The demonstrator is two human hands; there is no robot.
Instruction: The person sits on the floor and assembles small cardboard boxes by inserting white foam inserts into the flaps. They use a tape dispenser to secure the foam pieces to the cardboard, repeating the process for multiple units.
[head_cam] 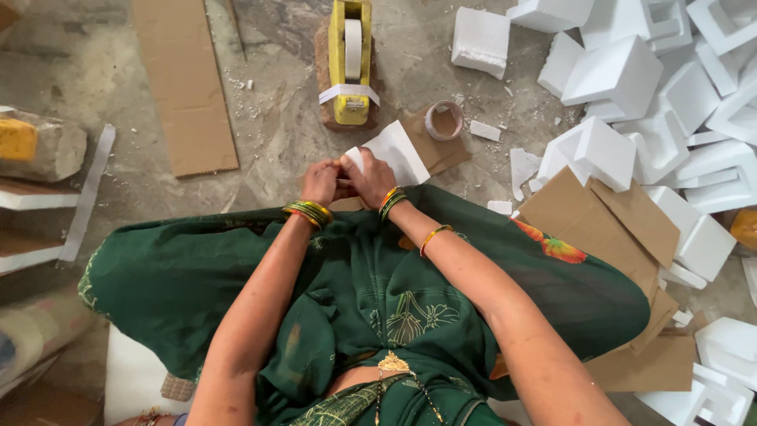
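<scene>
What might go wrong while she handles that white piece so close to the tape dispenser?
The white piece is held only at its near corner by both hands, left hand and right hand, so it might snap or slip. The yellow tape dispenser sits just beyond; reaching forward could graze its cutting edge.

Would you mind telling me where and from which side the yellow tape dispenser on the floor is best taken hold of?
I'd take the yellow tape dispenser across its long narrow body, near the middle, coming from above with the grip spanning its two flat sides. It lies lengthwise pointing away from the person, its sides bare, while the white tape runs along its top and hangs across its near end, so avoid those.
</scene>
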